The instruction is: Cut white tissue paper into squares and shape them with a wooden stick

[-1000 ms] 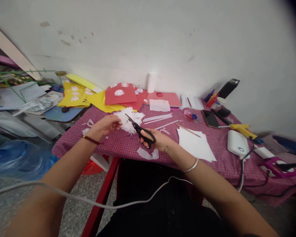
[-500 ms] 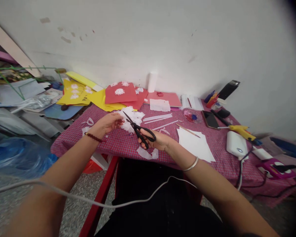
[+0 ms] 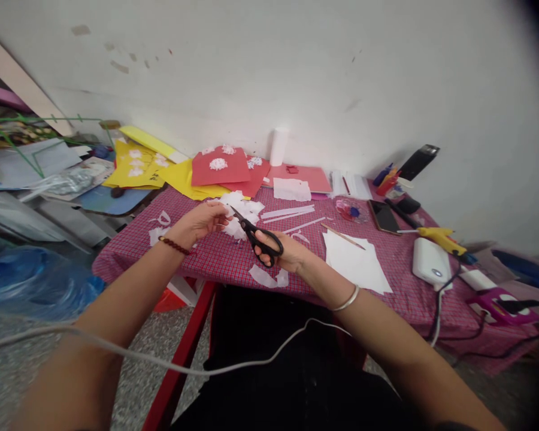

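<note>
My right hand (image 3: 278, 250) grips the handles of black scissors (image 3: 251, 230). The scissor blades look closed and point up and left, their tips close to the fingers of my left hand (image 3: 205, 220). Those left fingers are pinched together at the edge of a heap of white paper pieces (image 3: 245, 211). A small white piece seems to be between the fingertips, but it blends with the heap behind. White paper strips (image 3: 290, 211) lie right of the heap, and curved scraps (image 3: 267, 276) lie below the scissors.
Red sheets (image 3: 220, 166) and yellow sheets (image 3: 137, 164) with white paper flowers lie at the back left. White sheets (image 3: 357, 260) with a pencil, a phone (image 3: 383, 216), a yellow glue gun (image 3: 441, 239) and a power strip (image 3: 505, 306) are on the right. A cable (image 3: 206, 371) crosses my lap.
The scissor blades have gone from spread to closed. My left hand has shifted slightly right and up.
</note>
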{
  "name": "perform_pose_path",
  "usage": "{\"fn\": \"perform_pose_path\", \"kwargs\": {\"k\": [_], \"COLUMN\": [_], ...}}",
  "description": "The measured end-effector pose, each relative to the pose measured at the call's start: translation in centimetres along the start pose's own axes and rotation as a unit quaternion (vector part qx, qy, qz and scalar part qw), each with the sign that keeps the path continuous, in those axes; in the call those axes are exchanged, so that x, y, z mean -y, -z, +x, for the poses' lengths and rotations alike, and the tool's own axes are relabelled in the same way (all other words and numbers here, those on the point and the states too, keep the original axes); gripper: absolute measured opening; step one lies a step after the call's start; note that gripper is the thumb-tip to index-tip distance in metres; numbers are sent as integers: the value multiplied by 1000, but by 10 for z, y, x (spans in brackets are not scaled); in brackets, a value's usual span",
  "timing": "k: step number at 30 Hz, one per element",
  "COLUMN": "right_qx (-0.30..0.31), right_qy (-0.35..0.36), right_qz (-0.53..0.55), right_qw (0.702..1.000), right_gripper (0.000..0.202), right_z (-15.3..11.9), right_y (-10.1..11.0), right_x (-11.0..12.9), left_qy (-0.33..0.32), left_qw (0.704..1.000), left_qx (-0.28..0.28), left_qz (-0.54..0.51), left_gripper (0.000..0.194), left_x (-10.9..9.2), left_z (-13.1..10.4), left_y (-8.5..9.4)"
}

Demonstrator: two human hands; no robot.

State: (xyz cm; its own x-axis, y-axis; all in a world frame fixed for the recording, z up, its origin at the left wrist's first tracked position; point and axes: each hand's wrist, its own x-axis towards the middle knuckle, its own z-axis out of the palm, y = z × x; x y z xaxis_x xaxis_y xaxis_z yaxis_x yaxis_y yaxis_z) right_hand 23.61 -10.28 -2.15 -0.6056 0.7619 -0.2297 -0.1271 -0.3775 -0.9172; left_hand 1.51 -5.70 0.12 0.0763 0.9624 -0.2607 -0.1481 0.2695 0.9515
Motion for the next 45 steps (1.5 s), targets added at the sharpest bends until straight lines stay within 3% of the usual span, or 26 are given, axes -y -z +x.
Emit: {"fn": "perform_pose_path", "kwargs": {"k": [5, 9, 15, 17, 20, 23, 26, 29, 32, 35, 37, 40, 42, 45], "right_qx": [40, 26, -11, -36, -97, -129, -133, -128, -121, -118, -127, -139, -133, -117], "right_qy": [-52, -61, -17, 25, 87, 109, 116, 118, 121, 118, 117, 130, 143, 152], "right_qz": [35, -8, -144, -272, -491, -599, -632, -643, -638, -616, -577, -441, -309, -105], "right_qw": [997, 998, 989, 961, 861, 783, 755, 746, 751, 769, 798, 877, 931, 976], "right_gripper": [53, 46, 47, 44, 44, 45, 46, 49, 49, 47, 49, 52, 50, 46], "right_z": [-2, -3, -6, -8, -14, -20, -23, -24, -25, -32, -42, -63, -78, -96], "right_y": [4, 8, 6, 5, 5, 6, 8, 10, 14, 23, 31, 43, 49, 57], "right_x": [6, 10, 14, 17, 22, 24, 24, 25, 24, 22, 19, 14, 10, 4], "left_qy": [-4, -69, -153, -156, -131, -86, -65, -72, -112, -155, -183, -251, -298, -318], "left_qw": [999, 992, 955, 936, 921, 931, 940, 929, 917, 898, 841, 689, 654, 683], "left_qx": [-39, -86, 14, 47, 62, 71, 93, 107, 72, -36, -110, -183, -135, 18], "left_qz": [19, 58, 255, 313, 361, 348, 323, 347, 376, 410, 498, 655, 682, 657], "left_gripper": [20, 31, 29, 27, 23, 24, 23, 15, 11, 8, 18, 43, 44, 29], "left_x": [-4, -9, -20, -26, -34, -40, -40, -36, -34, -37, -39, -37, -28, 1], "left_z": [5, 10, 12, 14, 20, 25, 26, 27, 30, 33, 29, 8, -15, -58], "left_y": [5, 9, 1, -4, -10, -13, -16, -20, -23, -18, -13, -12, -20, -41]}}
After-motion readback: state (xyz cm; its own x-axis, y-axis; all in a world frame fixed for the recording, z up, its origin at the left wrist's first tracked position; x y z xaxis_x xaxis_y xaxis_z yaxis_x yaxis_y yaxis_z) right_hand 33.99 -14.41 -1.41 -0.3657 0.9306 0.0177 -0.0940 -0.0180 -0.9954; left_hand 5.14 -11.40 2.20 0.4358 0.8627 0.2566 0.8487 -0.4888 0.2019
